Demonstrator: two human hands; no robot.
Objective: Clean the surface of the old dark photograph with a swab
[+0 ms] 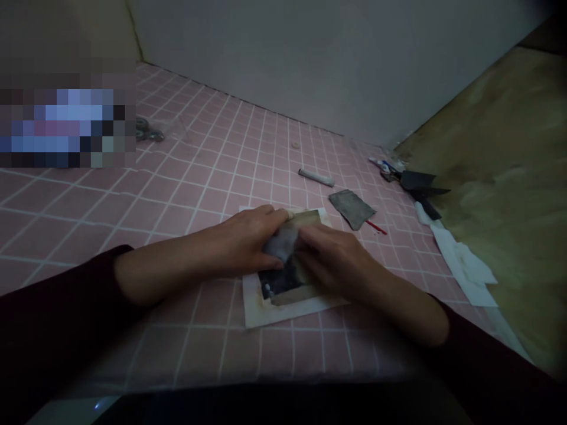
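Note:
A sheet with a dark picture [277, 283] and a pale border lies on the table near its front edge. My left hand [254, 239] rests on its upper left part, with thumb and fingers spread apart. Over the right part of the picture is my right hand [332, 254], its fingers pinched together and slightly blurred. Whatever the pinch holds, if anything, is hidden. Between both hands shows a pale, whitish patch [283, 241]; I cannot tell whether it is a separate piece or part of the picture.
Beyond the sheet lie a grey tube-like stick [316, 177], a grey square piece [351, 208], a thin red stick [376, 227] and a small ring [295, 145]. Dark-bladed tools [419, 183] and white paper [472, 265] line the right edge. A pink checked cloth [199, 159] covers the table.

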